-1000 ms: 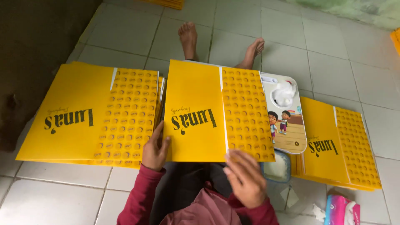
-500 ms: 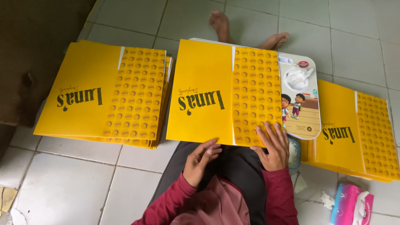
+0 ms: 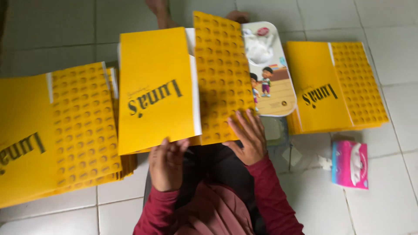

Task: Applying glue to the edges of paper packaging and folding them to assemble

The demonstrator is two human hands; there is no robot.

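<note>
Your left hand (image 3: 167, 163) grips the near edge of the yellow card sheet (image 3: 156, 87) at its 6 o'clock edge, fingers curled under and thumb on top. Your right hand (image 3: 248, 137) lies flat and spread, palm down, on the sheet's patterned flap (image 3: 222, 74), pressing rather than gripping. The sheet sits over your lap, centre of view: thin, stiff card, matte yellow, rectangular. Its plain panel carries dark lettering; a narrow white strip separates it from the flap, which is covered in rows of small darker oval marks. The flap tilts up along that fold, out of plane with the plain panel.

At 9 o'clock lies a stack of matching sheets (image 3: 56, 135), flat on the floor, its edges fanned slightly. At 3 o'clock lies a second stack (image 3: 335, 87), also flat. Just beside the flap at 1 o'clock is a rounded tray lid with cartoon children (image 3: 272, 82), glossy. At 4 o'clock, a pink soft tissue pack (image 3: 349, 164) lies apart from the stacks.

Surface: white tiled floor (image 3: 392, 204), square tiles, grey grout, slightly scuffed. Your bare feet (image 3: 159, 11) show at 12 o'clock. Your sleeves are dark red.
</note>
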